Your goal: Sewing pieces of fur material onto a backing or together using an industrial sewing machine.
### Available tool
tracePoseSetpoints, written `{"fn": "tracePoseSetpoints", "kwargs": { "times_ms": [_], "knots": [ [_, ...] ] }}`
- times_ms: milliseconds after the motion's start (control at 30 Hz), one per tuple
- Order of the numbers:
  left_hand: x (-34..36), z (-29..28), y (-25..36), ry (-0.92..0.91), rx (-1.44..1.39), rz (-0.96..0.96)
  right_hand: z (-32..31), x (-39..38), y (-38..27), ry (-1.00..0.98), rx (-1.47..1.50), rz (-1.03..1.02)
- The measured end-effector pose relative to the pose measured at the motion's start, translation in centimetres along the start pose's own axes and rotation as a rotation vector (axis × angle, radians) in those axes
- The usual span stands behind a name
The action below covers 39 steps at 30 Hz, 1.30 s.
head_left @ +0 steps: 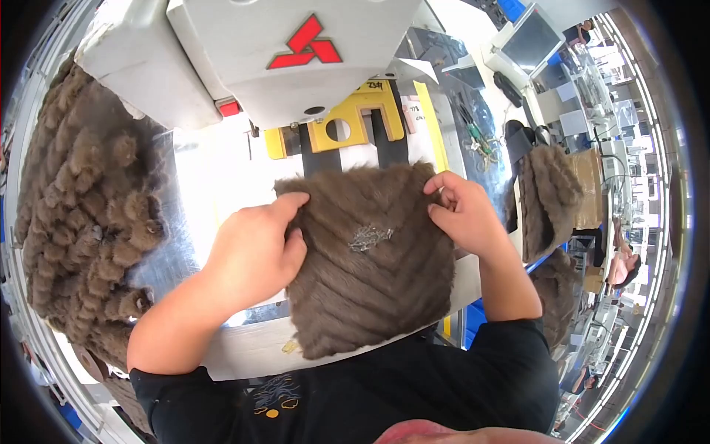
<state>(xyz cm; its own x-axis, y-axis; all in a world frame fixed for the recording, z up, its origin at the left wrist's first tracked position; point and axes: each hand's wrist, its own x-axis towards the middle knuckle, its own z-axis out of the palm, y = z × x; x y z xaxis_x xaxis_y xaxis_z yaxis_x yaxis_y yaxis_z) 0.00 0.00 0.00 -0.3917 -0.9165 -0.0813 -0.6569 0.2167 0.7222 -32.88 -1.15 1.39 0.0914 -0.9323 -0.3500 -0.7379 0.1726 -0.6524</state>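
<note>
A square panel of brown fur (370,288) with chevron ridges lies before me on the work surface, a small silvery patch (370,238) near its middle. My left hand (255,251) grips the panel at its upper left edge, index finger on top. My right hand (466,214) holds the upper right edge, its fingers curled. Just beyond the panel is a yellow plate (347,137) with cutouts and dark straps, beneath a white machine head (222,52) with a red emblem.
Piles of brown fur pieces (81,214) fill the left side. At right are more fur pieces (543,192), a cardboard box (586,185), green-handled tools (477,137) and a screen (529,41). Other people (621,266) sit along the far right among benches.
</note>
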Motion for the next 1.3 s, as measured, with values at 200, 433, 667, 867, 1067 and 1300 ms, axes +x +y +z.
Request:
{"fn": "tracePoseSetpoints", "kwargs": {
  "times_ms": [200, 433, 667, 867, 1067, 1300],
  "knots": [
    [-0.5, -0.7, -0.2, 0.020, 0.121, -0.032, 1.9, 0.9, -1.2, 0.052, 0.046, -0.042],
    [0.4, 0.3, -1.9, 0.261, 0.278, -0.006, 1.7, 3.1, -1.8, 0.123, -0.067, -0.165],
    [1.3, 0.6, -2.6, 0.338, 0.290, -0.090, 1.0, 5.0, -2.1, 0.143, -0.083, -0.182],
    [2.6, 1.1, -3.9, 0.403, 0.289, 0.018, 0.7, 6.0, -2.6, 0.225, -0.237, -0.200],
    [2.5, 1.2, -4.2, 0.399, 0.262, 0.018, 0.8, 6.6, -2.5, 0.192, -0.219, -0.179],
    [3.5, 1.6, -4.5, 0.408, 0.315, 0.054, 1.2, 6.8, -1.5, 0.278, -0.174, -0.145]
  ]
}}
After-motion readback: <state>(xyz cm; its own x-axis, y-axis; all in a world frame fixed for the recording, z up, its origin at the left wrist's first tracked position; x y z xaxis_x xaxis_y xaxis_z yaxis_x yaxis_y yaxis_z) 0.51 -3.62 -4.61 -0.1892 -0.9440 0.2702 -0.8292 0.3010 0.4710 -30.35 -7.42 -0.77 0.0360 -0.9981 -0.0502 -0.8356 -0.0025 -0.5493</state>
